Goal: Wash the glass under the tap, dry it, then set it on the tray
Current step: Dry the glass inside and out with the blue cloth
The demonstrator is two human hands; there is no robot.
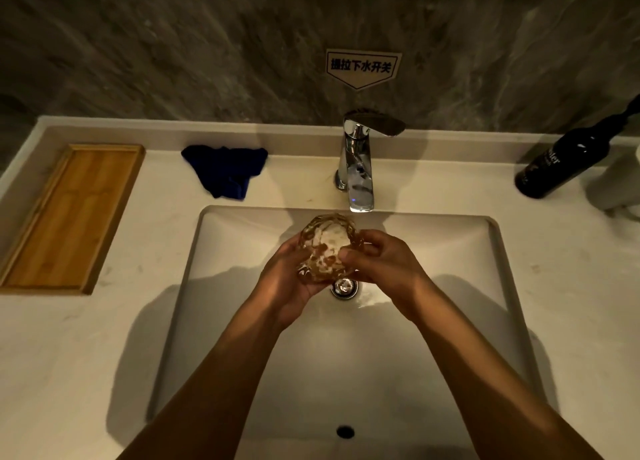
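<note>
Glass (327, 248) gripped in both hands, left hand (287, 276) cupping, right hand (381, 262) rubbing; turn it slowly below the tap (358, 169), over the sink (450, 252).

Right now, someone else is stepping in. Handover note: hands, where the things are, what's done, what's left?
Left hand: cradles the glass from below and the side.
Right hand: on the glass's other side, fingers at its rim.
Glass: faceted, tilted with its mouth towards the camera, over the sink, just in front of the tap spout. Whether water is running, I can't tell.
Blue cloth: crumpled on the counter, left of the tap.
Wooden tray: far left on the counter, nothing on it.
Done: glass brought to the tap.
Left: finish washing, dry with the cloth, set on the tray.
</note>
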